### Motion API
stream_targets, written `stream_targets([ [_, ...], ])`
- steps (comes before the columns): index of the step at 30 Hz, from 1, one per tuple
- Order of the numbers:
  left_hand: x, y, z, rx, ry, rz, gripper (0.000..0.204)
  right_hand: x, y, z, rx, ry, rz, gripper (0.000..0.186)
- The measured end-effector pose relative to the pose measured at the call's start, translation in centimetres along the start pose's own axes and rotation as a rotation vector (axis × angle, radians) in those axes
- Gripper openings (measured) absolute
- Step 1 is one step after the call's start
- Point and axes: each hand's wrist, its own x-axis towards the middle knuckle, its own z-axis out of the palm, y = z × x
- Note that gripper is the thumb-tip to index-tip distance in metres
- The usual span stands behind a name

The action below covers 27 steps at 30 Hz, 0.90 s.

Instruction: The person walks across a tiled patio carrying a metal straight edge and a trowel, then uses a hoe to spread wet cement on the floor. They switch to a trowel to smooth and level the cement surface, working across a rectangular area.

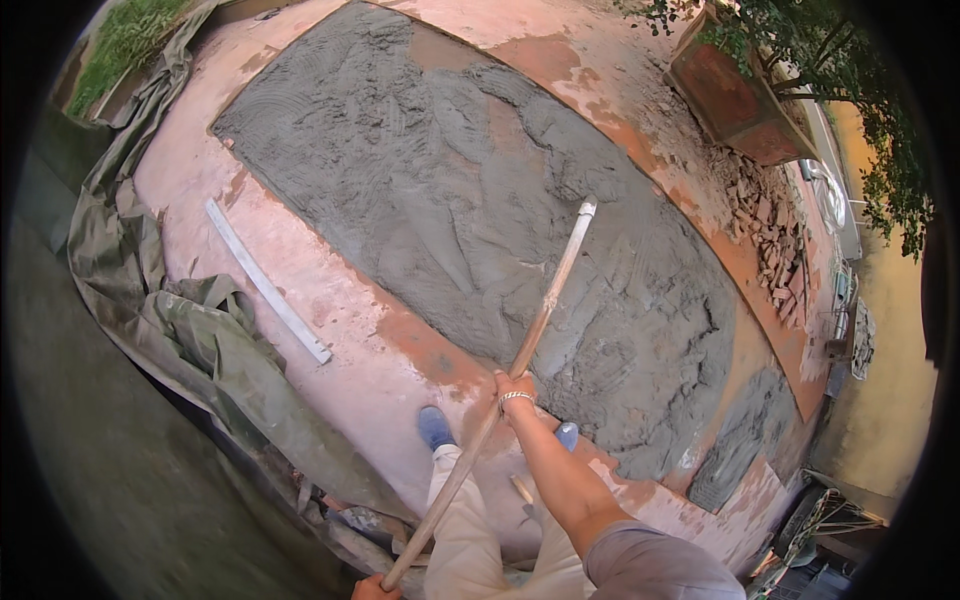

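Note:
A long wooden pole (550, 300) runs slantwise from the bottom edge up over a bed of wet grey cement (400, 200). My right hand (515, 387), with a bracelet at the wrist, is wrapped round its middle. Lower down, my left hand (375, 588) grips the near end and is partly cut off by the frame. A pale, whitish fitting (588, 208) caps the far end, which is over or at the cement; whether a blade sits under it I cannot tell. The cement is rough and lumpy in places, smeared and ridged in others.
A pale straight bar (265, 280) lies on the pinkish ground at left, beside a crumpled green tarpaulin (220, 340). My blue shoes (435, 427) stand at the cement's near edge. Broken reddish rubble (775, 235) and a big planter (735, 95) with a tree are at right.

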Motion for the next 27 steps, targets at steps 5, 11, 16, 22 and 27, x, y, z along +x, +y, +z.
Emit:
stream_targets([
  [5, 2.4, 3.2, -1.6, -0.072, -0.065, 0.099, 0.039, -0.7, -4.6, 6.5, 0.088, -0.209, -0.012, 0.031],
  [11, 2.2, -1.4, -0.7, -0.055, 0.059, 0.079, 0.038, -5.7, -0.2, 8.9, -0.197, -0.072, -0.164, 0.045],
  [16, 3.3, -3.7, -1.7, -0.308, -0.268, 0.011, 0.033, -4.4, -2.1, 8.5, -0.346, -0.014, -0.239, 0.043],
  [22, 0.0, -6.0, -5.0, 0.507, 0.208, 0.102, 0.039, -10.1, 2.1, 2.0, 0.292, -0.447, 0.073, 0.024],
  [27, -8.0, -7.3, -8.7, 0.498, 0.040, -0.098, 0.050, -9.5, 9.4, -4.5, 0.589, -0.140, 0.323, 0.022],
])
